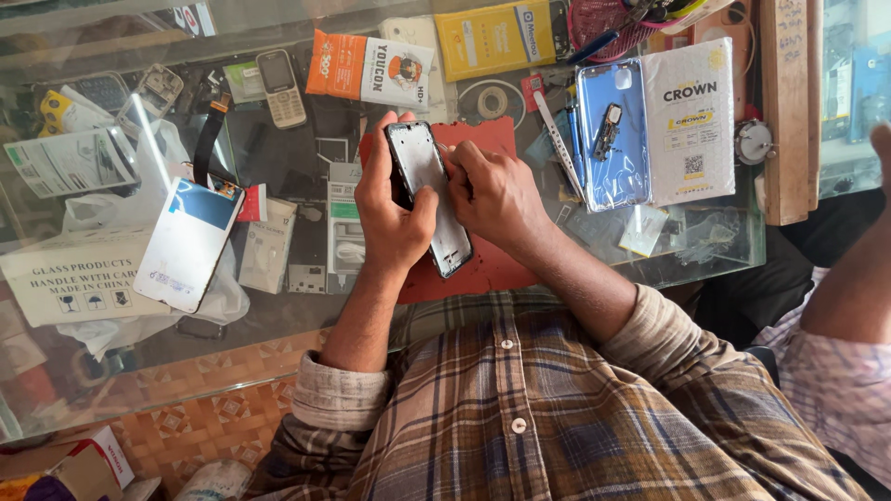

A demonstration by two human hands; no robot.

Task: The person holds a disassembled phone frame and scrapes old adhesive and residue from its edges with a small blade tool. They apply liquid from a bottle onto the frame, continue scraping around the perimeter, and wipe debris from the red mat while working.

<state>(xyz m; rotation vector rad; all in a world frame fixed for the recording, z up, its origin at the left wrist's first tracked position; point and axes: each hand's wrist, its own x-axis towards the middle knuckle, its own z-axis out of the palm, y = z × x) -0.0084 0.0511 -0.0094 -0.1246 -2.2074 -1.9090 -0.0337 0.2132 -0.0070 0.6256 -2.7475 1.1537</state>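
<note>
My left hand [394, 209] grips a slim phone frame [429, 199], dark-edged with a grey inner face, held tilted over a red mat [487, 269] on a glass counter [278, 306]. Its thumb lies across the frame's middle. My right hand [497, 195] presses its fingertips against the frame's right edge near the top; whether it holds a small tool I cannot tell.
A white phone screen panel [186, 243] with a black flex cable lies to the left. Behind are a keypad phone [280, 85], orange and yellow packets, a blue phone back cover [613, 134], a white packet [691, 121] and tweezers [557, 139]. Another person's arm [854, 278] is at right.
</note>
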